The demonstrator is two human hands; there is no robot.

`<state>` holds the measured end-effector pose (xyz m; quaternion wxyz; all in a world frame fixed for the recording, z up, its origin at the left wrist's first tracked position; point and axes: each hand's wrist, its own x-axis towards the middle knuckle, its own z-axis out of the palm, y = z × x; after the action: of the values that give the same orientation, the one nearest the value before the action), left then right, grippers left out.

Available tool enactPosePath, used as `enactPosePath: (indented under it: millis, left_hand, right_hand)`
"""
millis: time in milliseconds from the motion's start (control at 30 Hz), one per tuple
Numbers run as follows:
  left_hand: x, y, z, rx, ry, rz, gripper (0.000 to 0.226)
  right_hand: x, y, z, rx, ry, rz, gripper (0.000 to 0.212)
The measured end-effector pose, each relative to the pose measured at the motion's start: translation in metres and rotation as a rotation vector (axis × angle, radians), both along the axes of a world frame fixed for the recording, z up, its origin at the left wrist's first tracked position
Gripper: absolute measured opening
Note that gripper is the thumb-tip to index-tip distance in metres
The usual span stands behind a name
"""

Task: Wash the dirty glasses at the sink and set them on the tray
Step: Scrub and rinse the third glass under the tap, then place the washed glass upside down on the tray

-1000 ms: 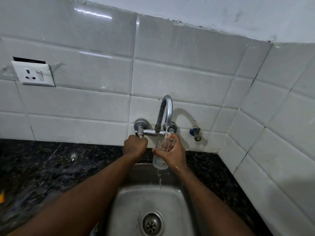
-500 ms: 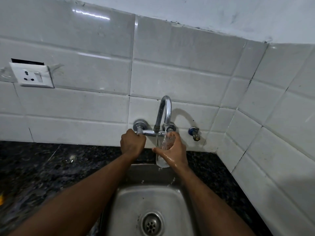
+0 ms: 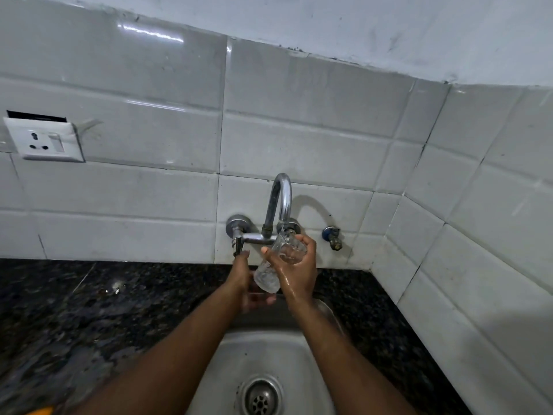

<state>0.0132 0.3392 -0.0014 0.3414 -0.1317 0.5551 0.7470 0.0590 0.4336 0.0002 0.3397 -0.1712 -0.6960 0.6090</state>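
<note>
A clear drinking glass [image 3: 273, 266] is tilted under the spout of the chrome wall tap [image 3: 279, 202], with water running into its mouth. My right hand [image 3: 299, 271] grips the glass around its upper part and is wet. My left hand [image 3: 244, 283] is cupped under and beside the base of the glass, fingers spread, just below the tap's left handle [image 3: 238, 245]. Below both hands lies the steel sink [image 3: 233, 372] with its drain [image 3: 260, 398]. No tray shows in the head view.
A dark speckled stone counter [image 3: 89, 319] runs left and right of the sink. White tiled walls meet in a corner on the right. A white power socket [image 3: 45, 142] is on the left wall, and a small blue valve [image 3: 332, 236] is right of the tap. An orange thing [image 3: 40, 411] peeks in bottom left.
My left hand has let go of the tap handle and dropped down to the base of the glass. The right hand has tilted the glass under the stream.
</note>
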Motion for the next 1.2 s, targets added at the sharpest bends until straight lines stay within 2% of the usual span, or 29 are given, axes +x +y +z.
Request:
enactPosePath:
  millis: [33, 67, 167, 233, 300, 400, 433, 500, 567, 633, 700, 800, 867, 1000, 1067, 1200]
  left_hand:
    - [0.003, 0.001, -0.001, 0.147, -0.085, -0.020, 0.073]
    - [0.004, 0.002, -0.003, 0.202, -0.080, -0.020, 0.070]
    - [0.002, 0.006, -0.003, 0.094, 0.088, 0.053, 0.047]
    - [-0.003, 0.001, 0.003, -0.095, 0.234, 0.164, 0.035]
    - [-0.012, -0.007, 0.011, -0.360, 0.420, 0.205, 0.042]
    - [-0.017, -0.021, 0.027, -0.797, 0.726, 0.143, 0.052]
    - [-0.018, -0.024, 0.031, -0.886, 0.806, 0.137, 0.052]
    - [-0.016, -0.031, 0.041, -0.986, 0.968, 0.155, 0.047]
    - [-0.015, -0.038, 0.047, -1.071, 1.107, 0.139, 0.041]
    - [-0.017, -0.045, 0.052, -1.180, 1.183, 0.089, 0.042]
    - [-0.019, -0.052, 0.058, -1.276, 1.231, 0.018, 0.046]
    - [-0.020, -0.063, 0.062, -1.356, 1.276, -0.069, 0.049]
    - [-0.021, -0.070, 0.064, -1.392, 1.306, -0.112, 0.047]
    - [-0.023, -0.087, 0.068, -1.398, 1.433, -0.200, 0.040]
    - [-0.027, -0.101, 0.068, -1.362, 1.467, -0.194, 0.046]
    - [-0.043, -0.152, 0.070, -1.255, 1.342, -0.070, 0.061]
  right_hand:
    - [0.002, -0.004, -0.001, -0.055, 0.009, -0.008, 0.074]
    - [0.004, -0.007, -0.002, -0.095, 0.013, -0.008, 0.074]
    - [0.005, -0.016, -0.003, -0.235, 0.009, 0.047, 0.071]
    - [0.003, -0.016, -0.005, -0.305, -0.030, 0.101, 0.070]
    - [-0.001, -0.013, -0.008, -0.303, -0.110, 0.157, 0.065]
    - [-0.004, -0.009, -0.013, -0.288, -0.197, 0.254, 0.059]
    - [-0.004, -0.010, -0.012, -0.302, -0.204, 0.306, 0.059]
    - [-0.002, -0.014, -0.009, -0.300, -0.234, 0.408, 0.052]
    - [-0.001, -0.021, -0.005, -0.229, -0.278, 0.455, 0.036]
    - [-0.001, -0.027, -0.001, -0.186, -0.296, 0.471, 0.025]
    - [-0.004, -0.032, 0.000, -0.063, -0.316, 0.488, 0.029]
    - [-0.010, -0.043, 0.002, 0.201, -0.380, 0.579, 0.049]
    - [-0.016, -0.053, 0.003, 0.322, -0.406, 0.601, 0.054]
    - [-0.033, -0.075, 0.004, 0.398, -0.366, 0.531, 0.052]
    - [-0.040, -0.089, 0.002, 0.368, -0.351, 0.537, 0.057]
    - [-0.057, -0.123, -0.010, 0.378, -0.320, 0.519, 0.065]
